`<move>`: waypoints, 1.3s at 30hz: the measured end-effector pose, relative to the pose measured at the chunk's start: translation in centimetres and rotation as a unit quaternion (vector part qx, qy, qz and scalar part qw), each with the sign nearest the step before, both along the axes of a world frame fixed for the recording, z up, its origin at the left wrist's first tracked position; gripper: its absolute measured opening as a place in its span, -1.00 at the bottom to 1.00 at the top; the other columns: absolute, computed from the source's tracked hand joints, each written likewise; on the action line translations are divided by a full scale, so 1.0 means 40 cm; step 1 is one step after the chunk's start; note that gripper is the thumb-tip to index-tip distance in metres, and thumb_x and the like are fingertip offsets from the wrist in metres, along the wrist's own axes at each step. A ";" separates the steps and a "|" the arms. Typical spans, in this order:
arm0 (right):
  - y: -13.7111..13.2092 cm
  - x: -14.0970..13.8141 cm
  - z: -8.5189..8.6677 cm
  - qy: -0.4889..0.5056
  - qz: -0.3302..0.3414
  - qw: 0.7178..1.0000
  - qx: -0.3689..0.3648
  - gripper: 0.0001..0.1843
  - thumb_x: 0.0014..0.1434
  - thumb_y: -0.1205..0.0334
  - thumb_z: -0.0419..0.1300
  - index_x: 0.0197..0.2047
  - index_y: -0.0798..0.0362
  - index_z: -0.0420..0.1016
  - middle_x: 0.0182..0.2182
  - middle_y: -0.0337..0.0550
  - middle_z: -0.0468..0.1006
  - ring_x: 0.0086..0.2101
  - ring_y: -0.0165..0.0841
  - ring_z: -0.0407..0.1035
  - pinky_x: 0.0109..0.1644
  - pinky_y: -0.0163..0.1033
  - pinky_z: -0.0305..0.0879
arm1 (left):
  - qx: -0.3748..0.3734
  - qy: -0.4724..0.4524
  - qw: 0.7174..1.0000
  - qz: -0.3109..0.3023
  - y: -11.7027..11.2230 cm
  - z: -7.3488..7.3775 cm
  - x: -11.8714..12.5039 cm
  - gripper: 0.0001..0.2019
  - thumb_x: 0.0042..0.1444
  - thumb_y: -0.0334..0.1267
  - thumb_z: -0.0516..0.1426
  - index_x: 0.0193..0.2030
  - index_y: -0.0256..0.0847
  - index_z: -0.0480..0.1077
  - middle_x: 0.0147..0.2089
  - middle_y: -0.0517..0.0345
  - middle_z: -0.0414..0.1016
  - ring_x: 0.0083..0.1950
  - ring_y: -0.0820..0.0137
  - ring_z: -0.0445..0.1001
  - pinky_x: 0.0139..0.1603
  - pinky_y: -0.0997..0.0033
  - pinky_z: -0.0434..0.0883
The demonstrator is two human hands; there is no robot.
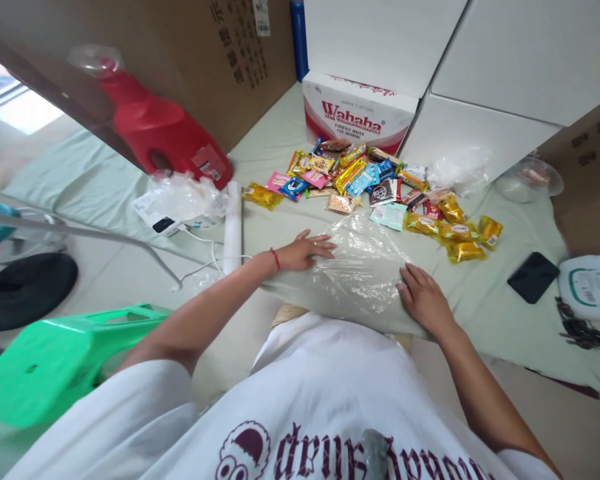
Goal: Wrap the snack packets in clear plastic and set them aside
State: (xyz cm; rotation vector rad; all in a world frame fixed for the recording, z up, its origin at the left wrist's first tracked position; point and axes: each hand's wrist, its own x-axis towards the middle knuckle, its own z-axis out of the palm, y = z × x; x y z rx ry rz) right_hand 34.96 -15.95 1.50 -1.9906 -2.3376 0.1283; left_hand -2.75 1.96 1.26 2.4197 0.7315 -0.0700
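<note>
"Straight to the middle: where's the plastic?"

"Right in front of me! The clear plastic (360, 267) lies wrinkled on the green cloth (485, 303), close to the near edge, between my two hands."

"And the left?"

"My left hand (307, 252) is palm down on the plastic's left side, fingers loosely spread, a red band (275, 259) around the wrist."

"Over to the right, then!"

"My right hand (424, 297) is palm down too, at the right edge, fingers a little apart and slightly bent, and I see nothing pinched in it."

"What's just beyond?"

"A heap of snacks (363, 177), all colours! Yellow packs (465, 252) trail off to its right, and one more pack (261, 196) sits at its left end."

"Further out?"

"The Wahaha box (357, 117) stands right behind the heap. Crumpled film (460, 170) lies to the right of it, then a clear tub (530, 179). Nearer me on that side, a phone (533, 277)."

"And out left?"

"A white roll (233, 227), a red jug (165, 133) behind it, and, low beside me, the green stool (65, 360)!"
</note>
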 end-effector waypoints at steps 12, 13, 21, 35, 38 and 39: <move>0.039 -0.312 0.108 0.070 0.127 0.979 -0.142 -0.49 0.41 0.23 0.11 0.39 -0.05 0.36 0.26 0.08 0.39 0.06 -0.12 0.40 0.01 -0.10 0.43 | 0.147 -0.186 0.906 0.350 -0.057 0.079 0.156 -0.64 0.17 -0.49 -0.02 -0.12 -0.20 0.59 -0.06 0.01 0.66 0.05 0.24 0.58 0.20 0.15 0.47; 0.050 -0.355 0.093 0.075 0.103 0.978 -0.167 -0.46 0.40 0.24 0.11 0.42 0.00 0.32 0.24 0.13 0.38 0.01 -0.15 0.43 0.00 -0.12 0.43 | 0.136 -0.186 0.901 0.367 -0.098 0.066 0.164 -0.65 0.27 -0.41 -0.04 -0.04 -0.19 0.57 -0.01 0.01 0.65 0.08 0.26 0.58 0.21 0.19 0.48; 0.139 -0.340 0.107 0.164 0.096 0.970 -0.152 -0.68 0.45 0.18 0.04 -0.03 0.01 0.64 -0.08 -0.04 0.62 -0.11 -0.24 0.47 0.03 -0.20 0.37 | 0.164 -0.008 0.931 0.325 -0.163 -0.036 0.187 -0.49 0.45 -0.14 -0.12 0.45 -0.13 0.28 0.55 -0.06 0.19 0.57 0.08 0.13 0.55 -0.31 -0.08; 0.337 0.193 0.020 -0.039 -0.148 0.988 0.023 -0.35 0.31 0.24 0.02 0.45 0.12 0.28 0.36 0.22 0.32 0.27 0.14 0.21 0.29 0.31 0.21 | 0.195 0.015 0.956 0.217 -0.032 -0.027 0.090 -0.47 0.47 -0.08 -0.13 0.52 -0.03 0.18 0.59 -0.05 0.06 0.59 0.06 0.09 0.52 -0.46 -0.18; 0.376 0.162 0.033 0.005 -0.063 0.996 0.065 -0.36 0.25 0.26 0.09 0.39 0.13 0.36 0.37 0.21 0.28 0.32 0.08 0.15 0.35 0.25 0.17 | 0.194 0.019 0.951 0.239 -0.056 -0.033 0.113 -0.44 0.46 -0.06 -0.10 0.54 -0.04 0.15 0.61 -0.07 0.01 0.60 0.02 0.05 0.51 -0.50 -0.21; 0.400 0.142 0.036 0.025 -0.012 0.997 0.071 -0.37 0.25 0.27 0.09 0.38 0.11 0.37 0.38 0.18 0.27 0.33 0.03 0.15 0.38 0.21 0.15 | 0.192 0.021 0.950 0.244 -0.063 -0.031 0.123 -0.44 0.46 -0.05 -0.10 0.54 -0.04 0.14 0.61 -0.06 0.01 0.60 0.02 0.05 0.51 -0.51 -0.22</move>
